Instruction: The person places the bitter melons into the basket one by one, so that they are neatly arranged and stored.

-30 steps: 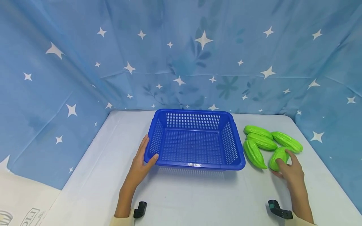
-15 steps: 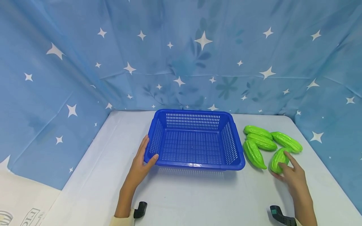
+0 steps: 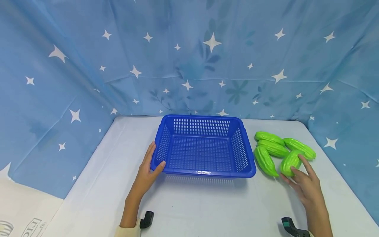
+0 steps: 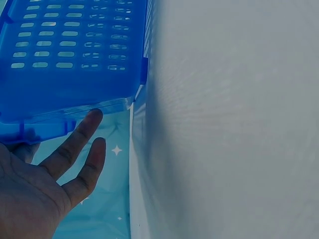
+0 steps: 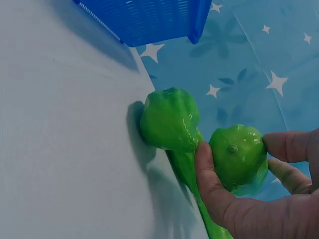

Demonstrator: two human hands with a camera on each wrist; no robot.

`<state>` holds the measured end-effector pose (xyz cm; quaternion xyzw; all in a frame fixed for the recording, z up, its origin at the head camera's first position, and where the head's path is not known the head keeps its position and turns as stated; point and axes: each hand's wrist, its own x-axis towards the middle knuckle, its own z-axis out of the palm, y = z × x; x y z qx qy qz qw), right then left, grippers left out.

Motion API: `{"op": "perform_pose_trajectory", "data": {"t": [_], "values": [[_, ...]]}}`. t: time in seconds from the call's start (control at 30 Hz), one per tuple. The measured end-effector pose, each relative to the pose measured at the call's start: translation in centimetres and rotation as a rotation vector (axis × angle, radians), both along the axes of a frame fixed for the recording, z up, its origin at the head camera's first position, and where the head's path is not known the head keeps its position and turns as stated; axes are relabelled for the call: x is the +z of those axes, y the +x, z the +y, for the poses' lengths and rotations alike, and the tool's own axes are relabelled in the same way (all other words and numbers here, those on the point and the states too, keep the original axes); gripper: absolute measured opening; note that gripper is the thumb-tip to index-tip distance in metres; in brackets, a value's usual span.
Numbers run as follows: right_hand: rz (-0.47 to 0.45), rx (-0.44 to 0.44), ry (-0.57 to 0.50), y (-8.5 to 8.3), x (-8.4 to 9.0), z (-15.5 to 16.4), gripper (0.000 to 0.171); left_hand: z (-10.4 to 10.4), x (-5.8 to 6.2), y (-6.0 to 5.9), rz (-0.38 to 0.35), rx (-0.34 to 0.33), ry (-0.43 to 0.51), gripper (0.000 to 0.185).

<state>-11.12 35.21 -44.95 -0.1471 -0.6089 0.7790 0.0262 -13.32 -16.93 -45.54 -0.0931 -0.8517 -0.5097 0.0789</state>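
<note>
A bright green, ridged bitter melon (image 3: 291,163) is pinched between the thumb and fingers of my right hand (image 3: 308,184). In the right wrist view its rounded end (image 5: 237,154) faces the camera, apart from the white surface. Beside it lie several more bitter melons (image 3: 266,161), on the right of the table. My left hand (image 3: 146,172) rests at the near left corner of a blue plastic basket (image 3: 204,172), its thumb on the rim and its straight fingers along the outside. In the left wrist view, the fingers (image 4: 82,142) are extended by the basket's side.
The blue basket has perforated walls and stands at the table's middle, with bare mesh showing inside. White cloth covers the table (image 3: 207,207). A blue star-patterned curtain (image 3: 189,59) rises behind and along both sides.
The bitter melon in my right hand has shifted slightly up the head view, and the thumb and fingers have changed place on it. My left hand and the basket stay put.
</note>
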Motion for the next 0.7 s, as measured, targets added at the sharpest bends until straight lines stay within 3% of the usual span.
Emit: {"op": "perform_pose_trajectory", "data": {"t": [0.23,0.47,0.7], "values": [[0.090,0.033,0.016,-0.2,0.8,-0.8,0.078,0.1,-0.1,0.0,-0.004,-0.001,0.006,0.077],[0.095,0.000,0.052,-0.5,1.8,-1.3,0.093,0.1,-0.1,0.1,-0.010,0.004,0.008,0.076],[0.065,-0.059,0.024,-0.9,2.3,-1.8,0.095,0.1,0.0,0.0,-0.005,0.004,0.009,0.076]]}}
